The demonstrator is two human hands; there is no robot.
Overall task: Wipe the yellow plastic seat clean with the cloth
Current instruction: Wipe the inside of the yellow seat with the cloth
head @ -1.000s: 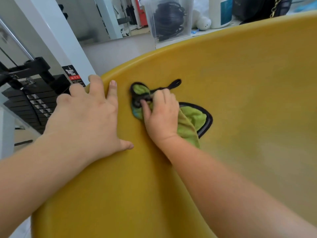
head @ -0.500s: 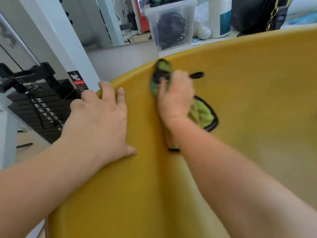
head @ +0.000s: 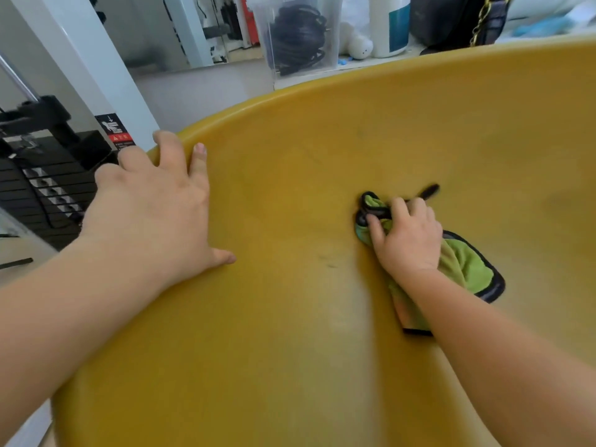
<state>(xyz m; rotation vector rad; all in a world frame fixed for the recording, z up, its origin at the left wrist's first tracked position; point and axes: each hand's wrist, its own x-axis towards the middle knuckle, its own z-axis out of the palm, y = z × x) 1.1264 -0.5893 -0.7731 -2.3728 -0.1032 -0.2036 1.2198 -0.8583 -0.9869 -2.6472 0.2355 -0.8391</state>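
The yellow plastic seat (head: pixel 306 317) fills most of the view, its curved rim running from the left to the upper right. A green cloth (head: pixel 467 266) with a black border and a black loop lies bunched on the seat's middle right. My right hand (head: pixel 406 240) grips the cloth from above and presses it onto the plastic, fingers curled round its front fold. My left hand (head: pixel 154 208) lies flat on the seat's left rim, fingers spread over the edge, thumb on the inner surface. A few faint dark marks show on the plastic between the two hands.
A black weight stack (head: pixel 42 188) and a white machine post (head: pixel 96 75) stand just left of the seat. Behind the rim are a clear plastic box of black cables (head: pixel 300 37), a white bottle (head: pixel 390 24) and a dark bag (head: pixel 451 17).
My right hand has slid the cloth from the upper left rim, beside my left hand, down and to the right into the seat's middle. My left hand stays on the rim.
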